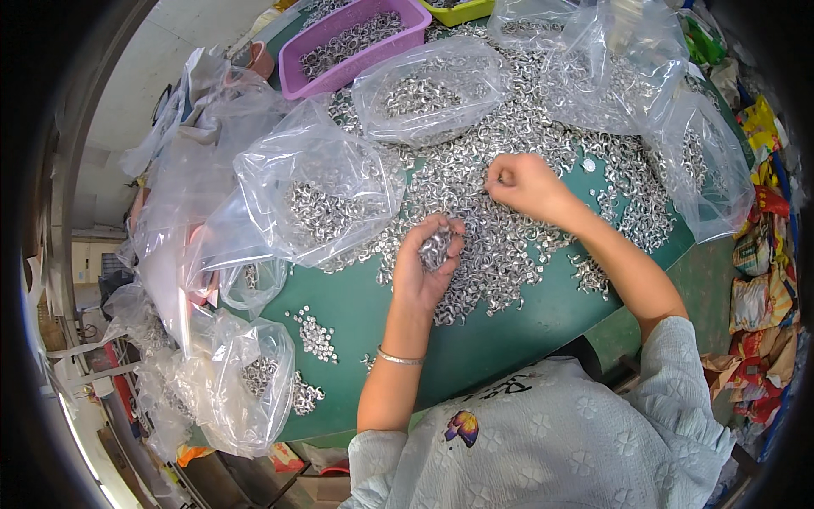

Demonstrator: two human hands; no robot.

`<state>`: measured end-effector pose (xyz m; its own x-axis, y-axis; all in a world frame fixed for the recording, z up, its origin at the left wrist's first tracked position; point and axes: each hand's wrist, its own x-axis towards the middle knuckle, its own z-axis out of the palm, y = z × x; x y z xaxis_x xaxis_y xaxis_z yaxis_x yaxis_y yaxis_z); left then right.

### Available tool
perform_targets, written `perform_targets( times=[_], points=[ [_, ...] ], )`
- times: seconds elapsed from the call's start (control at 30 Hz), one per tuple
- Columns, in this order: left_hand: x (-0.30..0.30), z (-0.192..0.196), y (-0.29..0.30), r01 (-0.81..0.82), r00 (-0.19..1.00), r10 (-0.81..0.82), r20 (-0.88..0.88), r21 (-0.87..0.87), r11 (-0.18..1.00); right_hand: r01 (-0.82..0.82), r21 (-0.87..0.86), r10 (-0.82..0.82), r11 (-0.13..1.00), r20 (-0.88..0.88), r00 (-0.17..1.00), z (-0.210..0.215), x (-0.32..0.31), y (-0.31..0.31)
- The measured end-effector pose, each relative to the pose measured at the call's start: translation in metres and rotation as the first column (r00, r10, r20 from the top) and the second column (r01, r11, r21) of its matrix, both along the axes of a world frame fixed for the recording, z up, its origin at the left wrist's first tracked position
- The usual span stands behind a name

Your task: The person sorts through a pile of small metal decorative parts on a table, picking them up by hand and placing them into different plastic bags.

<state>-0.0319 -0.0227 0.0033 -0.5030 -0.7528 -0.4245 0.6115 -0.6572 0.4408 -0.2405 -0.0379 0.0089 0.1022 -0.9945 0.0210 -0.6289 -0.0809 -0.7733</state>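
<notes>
Small curved silver metal pieces (483,263) lie heaped over the middle of the green table. My left hand (430,259), palm up with fingers curled, cups a clump of these metal pieces (436,248) at the near edge of the heap. Farther right, my right hand (521,182) is closed in a pinch above the pile, thumb and forefinger together. Whatever may be between those fingertips is too small to make out. A round pale disc (588,165) rests on the table to the right of that hand.
Clear plastic bags with metal pieces stand at left (318,191), far middle (428,89), far right (593,72) and near left (237,382). A purple basket (292,72) holds more. Small silver bits (315,338) lie on the green table (500,339). Colourful sacks (759,297) line the right.
</notes>
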Motion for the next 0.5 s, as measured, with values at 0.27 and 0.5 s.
perform_targets(
  times=[0.27, 0.5],
  points=[
    [0.007, -0.004, 0.016, 0.014, 0.999, -0.007, -0.042, 0.167, 0.986, -0.267, 0.566, -0.538, 0.780, 0.824, 0.178, 0.007, -0.014, 0.007],
    [-0.024, 0.011, 0.048, 0.147, 0.987, -0.162, 0.021, 0.327, 0.934, -0.198, 0.202, -0.020, 0.959, 0.746, 0.666, 0.028, 0.044, 0.051]
  ],
)
